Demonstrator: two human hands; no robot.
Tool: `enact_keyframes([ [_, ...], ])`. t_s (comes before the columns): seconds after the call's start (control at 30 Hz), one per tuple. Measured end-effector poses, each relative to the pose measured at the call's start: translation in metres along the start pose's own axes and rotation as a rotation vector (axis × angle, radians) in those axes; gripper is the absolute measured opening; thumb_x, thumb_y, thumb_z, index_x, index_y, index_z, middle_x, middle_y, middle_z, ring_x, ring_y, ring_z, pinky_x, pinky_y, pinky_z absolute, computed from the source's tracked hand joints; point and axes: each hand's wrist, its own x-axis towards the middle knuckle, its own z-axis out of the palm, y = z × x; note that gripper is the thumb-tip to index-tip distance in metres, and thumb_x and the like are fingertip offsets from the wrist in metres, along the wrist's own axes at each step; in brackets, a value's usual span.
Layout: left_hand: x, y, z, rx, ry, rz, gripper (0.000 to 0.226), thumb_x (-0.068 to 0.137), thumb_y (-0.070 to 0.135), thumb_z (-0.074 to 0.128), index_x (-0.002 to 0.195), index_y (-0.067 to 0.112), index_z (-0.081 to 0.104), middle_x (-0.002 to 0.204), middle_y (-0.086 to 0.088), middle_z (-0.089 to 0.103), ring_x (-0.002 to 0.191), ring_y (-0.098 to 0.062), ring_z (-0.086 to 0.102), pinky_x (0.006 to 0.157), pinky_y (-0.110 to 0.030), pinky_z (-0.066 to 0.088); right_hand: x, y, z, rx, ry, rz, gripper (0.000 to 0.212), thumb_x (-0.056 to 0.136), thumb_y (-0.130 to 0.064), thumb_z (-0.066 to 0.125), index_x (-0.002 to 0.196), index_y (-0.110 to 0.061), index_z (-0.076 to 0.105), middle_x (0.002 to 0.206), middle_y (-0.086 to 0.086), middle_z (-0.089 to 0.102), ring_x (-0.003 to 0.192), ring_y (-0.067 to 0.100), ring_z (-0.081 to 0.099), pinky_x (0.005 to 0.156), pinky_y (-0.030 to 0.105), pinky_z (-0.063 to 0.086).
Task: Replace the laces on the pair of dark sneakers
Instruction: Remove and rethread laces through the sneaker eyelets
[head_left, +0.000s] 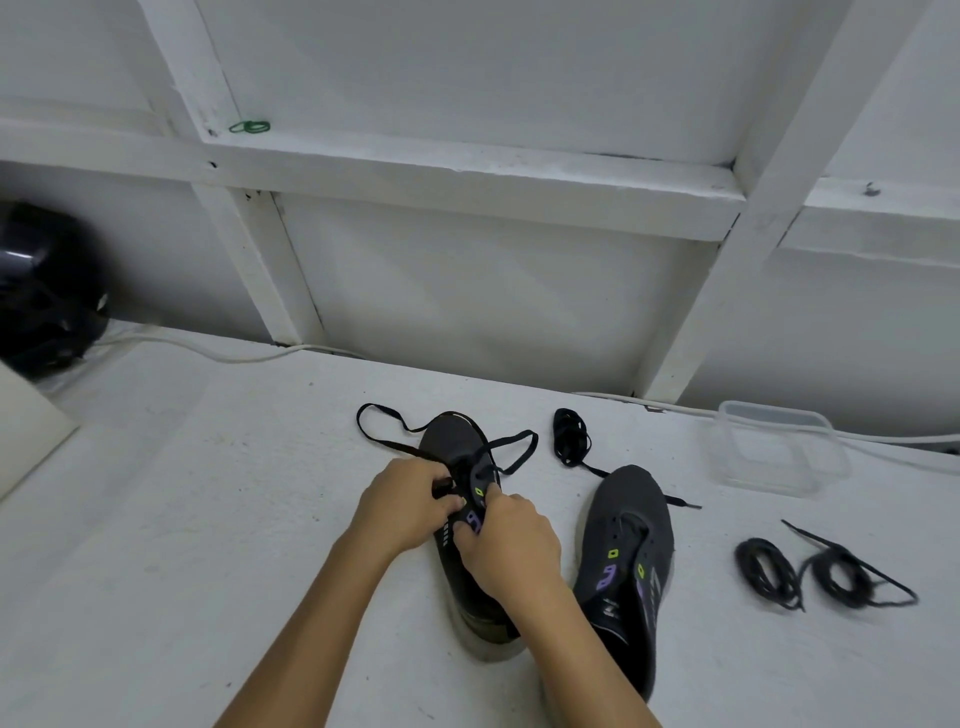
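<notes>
Both hands are down on the left sneaker (457, 447), which lies on the white table (208, 493) with its toe pointing away. The left hand (400, 512) pinches a black lace (395, 441) at the eyelets, fingers curled tight around it. The right hand (511, 545) grips the shoe's upper on the other side, fingertips tucked in by the purple and green loops. The lace runs out in two loose loops past the toe, one to each side.

Just to the right sits the second sneaker (631, 561), no lace threaded through it, toe also pointing away. Further right, two coiled black laces (826, 571) lie side by side. Beyond the second sneaker, a bundled lace (571, 441) trails a loose end toward its toe. A clear plastic container (776, 449) stands near the wall. Far left, a dark helmet (44, 286) rests at the table's back edge, with a white cable (208, 351) running along the wall.
</notes>
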Motion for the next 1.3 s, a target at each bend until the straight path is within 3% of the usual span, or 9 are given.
enact_keyframes([
  [0.17,-0.019,0.000,-0.038,-0.303,-0.011,0.092,0.017,0.090,0.032,0.070,0.075,0.024,0.069,0.070,0.007,0.064,0.062,-0.004,0.053,0.062,-0.024,0.040,-0.001,0.001,0.002,0.002,0.014,0.016,0.042,0.099,-0.043,0.052,0.130,-0.014,0.050,0.121,0.008,0.059,0.110,0.033,0.060,0.076,0.033,0.040],
  [0.33,-0.045,0.012,-0.092,-1.171,-0.019,0.231,0.018,0.088,0.023,0.059,0.071,0.021,0.066,0.093,-0.007,0.073,0.045,-0.010,0.023,0.046,-0.020,0.022,0.000,0.000,0.004,-0.003,0.016,0.042,0.042,0.102,-0.041,0.050,0.133,-0.012,0.049,0.123,0.008,0.058,0.113,0.033,0.059,0.076,0.032,0.040],
  [0.47,-0.056,0.019,-0.125,-1.581,0.079,0.375,0.020,0.085,0.027,0.058,0.068,0.020,0.065,0.071,-0.003,0.061,0.042,-0.010,0.017,0.047,-0.020,0.026,0.002,-0.001,0.003,-0.012,0.009,0.060,0.041,0.102,-0.039,0.050,0.132,-0.011,0.050,0.125,0.009,0.057,0.114,0.033,0.059,0.077,0.033,0.040],
  [0.67,-0.065,0.014,-0.171,-1.615,0.080,0.627,0.016,0.086,0.034,0.061,0.075,0.024,0.066,0.078,0.006,0.061,0.041,-0.008,0.020,0.050,-0.018,0.031,-0.001,-0.003,0.003,-0.036,0.013,0.053,0.040,0.103,-0.039,0.048,0.130,-0.010,0.050,0.126,0.010,0.057,0.114,0.033,0.059,0.077,0.034,0.042],
  [0.87,-0.048,0.029,-0.146,-1.413,0.191,0.345,0.025,0.094,0.027,0.050,0.074,0.022,0.064,0.079,-0.002,0.068,0.038,-0.004,0.028,0.047,-0.020,0.033,0.002,0.003,-0.006,0.118,-0.025,0.066,0.055,0.095,-0.059,0.055,0.126,-0.014,0.053,0.122,0.007,0.061,0.108,0.029,0.061,0.080,0.034,0.048],
  [0.97,-0.039,0.032,-0.139,-1.424,0.106,0.313,0.028,0.091,0.031,0.050,0.069,0.025,0.067,0.077,-0.001,0.067,0.040,-0.005,0.031,0.047,-0.020,0.035,0.009,0.003,-0.021,0.193,0.079,-0.076,0.069,0.094,-0.055,0.061,0.153,-0.027,0.037,0.143,0.002,0.050,0.128,0.027,0.052,0.097,0.038,0.045],
  [1.07,-0.030,0.034,-0.136,-1.494,0.018,0.338,0.028,0.094,0.033,0.051,0.071,0.026,0.066,0.080,0.002,0.066,0.043,-0.004,0.034,0.048,-0.020,0.037,0.021,-0.004,-0.039,0.256,0.134,-0.355,0.050,0.095,-0.038,0.067,0.144,-0.032,0.055,0.142,-0.006,0.055,0.129,0.016,0.052,0.106,0.034,0.045],
  [1.2,-0.017,0.033,-0.135,-1.690,0.036,0.289,0.027,0.094,0.033,0.055,0.071,0.025,0.068,0.085,0.003,0.068,0.053,-0.009,0.042,0.054,-0.023,0.044,0.033,-0.010,-0.057,0.330,-0.022,-0.423,0.013,0.097,-0.028,0.062,0.103,-0.031,0.072,0.101,-0.016,0.073,0.095,0.004,0.067,0.085,0.028,0.051],
  [1.3,-0.007,0.027,-0.133,-1.851,0.057,0.260,0.028,0.100,0.030,0.049,0.076,0.023,0.063,0.088,0.003,0.066,0.054,-0.008,0.046,0.058,-0.024,0.047,0.037,-0.009,-0.062,0.493,-0.069,-0.394,0.021,0.097,-0.035,0.062,0.118,-0.034,0.062,0.115,-0.020,0.069,0.099,0.004,0.066,0.088,0.031,0.054],
])
